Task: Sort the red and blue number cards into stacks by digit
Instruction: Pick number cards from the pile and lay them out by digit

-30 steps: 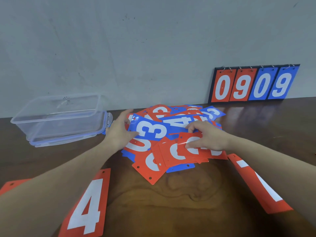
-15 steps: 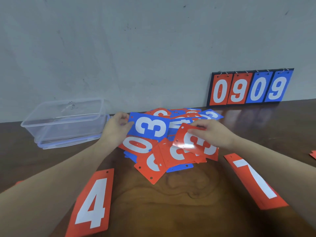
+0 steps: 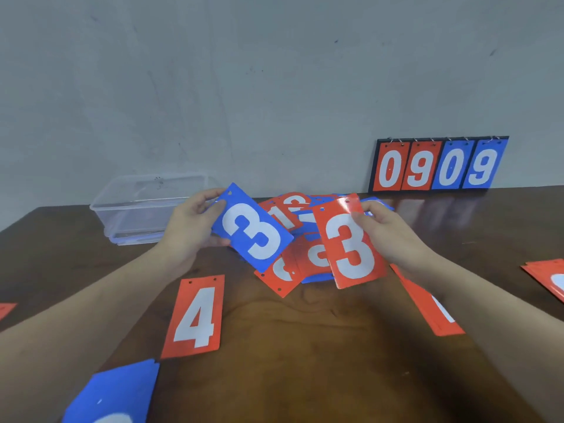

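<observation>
— What surrounds the two raised cards?

— The left hand [image 3: 189, 230] has its fingers clamped on a blue 3 card [image 3: 251, 228], tilted; the right hand [image 3: 393, 233] has its fingers clamped on a red 3 card [image 3: 351, 242], nearly upright. Both are lifted above the mixed pile of red and blue cards [image 3: 300, 239] in the middle of the desk [image 3: 305, 346]. A clear plastic container [image 3: 143, 206] sits far left, just beside the left hand. A scoreboard reading 0909 [image 3: 438, 164] leans on the wall [image 3: 244, 87], far right.

— And open room?

— Near the pile lies bare wood. A red 4 card [image 3: 195, 315] lies near left, a blue card [image 3: 113, 392] at the near edge, a red card [image 3: 427, 306] partly hidden under the right forearm, and more red cards [image 3: 546, 277] at the right edge.
</observation>
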A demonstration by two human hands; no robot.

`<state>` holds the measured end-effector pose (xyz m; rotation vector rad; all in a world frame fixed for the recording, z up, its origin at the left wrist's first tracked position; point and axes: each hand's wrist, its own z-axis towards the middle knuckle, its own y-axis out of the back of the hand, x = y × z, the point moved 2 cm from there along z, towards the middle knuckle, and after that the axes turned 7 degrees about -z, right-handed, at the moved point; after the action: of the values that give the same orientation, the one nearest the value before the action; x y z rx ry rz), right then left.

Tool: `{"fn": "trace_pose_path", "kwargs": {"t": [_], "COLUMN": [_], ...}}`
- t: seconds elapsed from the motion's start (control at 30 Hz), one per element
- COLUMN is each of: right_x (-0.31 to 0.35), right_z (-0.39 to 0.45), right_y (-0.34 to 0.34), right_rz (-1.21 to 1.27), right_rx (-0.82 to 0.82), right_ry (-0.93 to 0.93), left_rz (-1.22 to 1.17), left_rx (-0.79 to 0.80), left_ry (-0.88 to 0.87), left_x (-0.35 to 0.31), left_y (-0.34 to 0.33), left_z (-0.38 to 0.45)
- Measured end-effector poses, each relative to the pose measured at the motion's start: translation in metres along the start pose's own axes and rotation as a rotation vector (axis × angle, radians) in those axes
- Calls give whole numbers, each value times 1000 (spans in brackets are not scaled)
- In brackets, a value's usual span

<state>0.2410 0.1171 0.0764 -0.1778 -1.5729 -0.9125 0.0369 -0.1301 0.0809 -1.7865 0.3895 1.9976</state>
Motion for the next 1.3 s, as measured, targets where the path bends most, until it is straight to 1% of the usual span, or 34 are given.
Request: {"fn": "trace_pose_path", "kwargs": {"t": [0.1, 0.2, 0.27, 0.37, 0.6, 0.77, 0.93, 1.07, 1.23, 1.3], "right_x": [-1, -1, -2, -1, 19, 35, 40, 45, 51, 52], "right_z": [-15, -27, -35, -45, -70, -80, -85, -84, -77, -73], "right_y": [-16, -38, -52, -72, -129, -166, -191, -203, -209, -210], "right_rz": [74, 151, 183, 194, 133, 196, 150, 88, 62, 60], "right_rx": [33, 106, 134, 145, 259, 348, 350, 329, 307, 299], "right_ry": [-48, -75, -95, -116, -107, -88, -88, -88, -97, -107], "left_rz": [5, -11, -11, 2, 97, 176, 302, 424, 688, 825], "left_rx": [46, 70, 76, 36, -68, -94, -110, -49, 66, 105], "left_ry": [85, 176, 208, 207, 244, 262, 278, 283, 183, 111], "left_x": [-3, -2, -2, -2, -2, -4, -5, 8, 24, 27], "left_y": [13, 30, 41, 58, 105, 139, 164, 171, 174, 174], "left_z": [-22, -46, -60, -79, -125, -159, -190, -203, -200, -194]}}
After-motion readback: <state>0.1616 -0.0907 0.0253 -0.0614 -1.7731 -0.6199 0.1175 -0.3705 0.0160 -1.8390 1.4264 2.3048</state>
